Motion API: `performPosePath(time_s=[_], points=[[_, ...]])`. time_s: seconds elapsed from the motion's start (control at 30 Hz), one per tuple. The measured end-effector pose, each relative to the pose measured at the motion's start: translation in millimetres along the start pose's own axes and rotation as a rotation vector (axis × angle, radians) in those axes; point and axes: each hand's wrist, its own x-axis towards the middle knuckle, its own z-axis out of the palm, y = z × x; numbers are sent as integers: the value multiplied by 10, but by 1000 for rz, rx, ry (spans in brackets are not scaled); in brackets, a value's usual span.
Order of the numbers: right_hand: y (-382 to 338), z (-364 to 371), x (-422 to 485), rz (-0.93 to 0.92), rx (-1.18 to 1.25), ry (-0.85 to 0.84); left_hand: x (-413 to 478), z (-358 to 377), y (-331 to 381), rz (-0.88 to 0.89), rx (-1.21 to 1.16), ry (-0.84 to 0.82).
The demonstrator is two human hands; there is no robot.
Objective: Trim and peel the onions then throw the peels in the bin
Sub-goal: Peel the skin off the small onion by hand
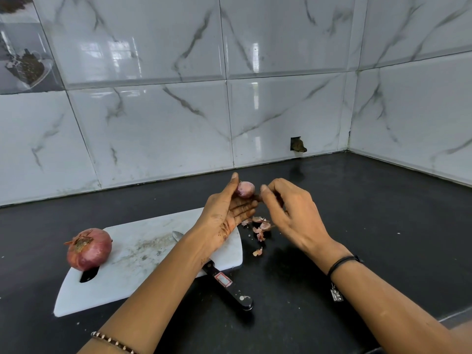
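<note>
My left hand [227, 213] holds a small purple onion [245, 189] above the black counter, thumb up along its left side. My right hand [288, 210] is close on the onion's right, its fingertips pinching a bit of skin at the onion's lower right edge. Several loose onion peels [260, 227] lie on the counter under my hands. A large unpeeled red onion [88, 249] sits on the left end of the white cutting board [143, 267]. A black-handled knife [224, 282] lies across the board's right end, partly under my left forearm.
The black countertop [370, 226] runs back to marble-tiled walls that meet in a corner at the right. A small hole in the wall [297, 144] sits just above the counter. No bin is in view.
</note>
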Motion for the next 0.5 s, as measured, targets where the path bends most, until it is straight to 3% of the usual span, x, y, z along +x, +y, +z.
performPosePath(time_s=[0.5], points=[[12, -9, 14, -88, 69, 43, -31, 63, -2, 0, 65, -98]])
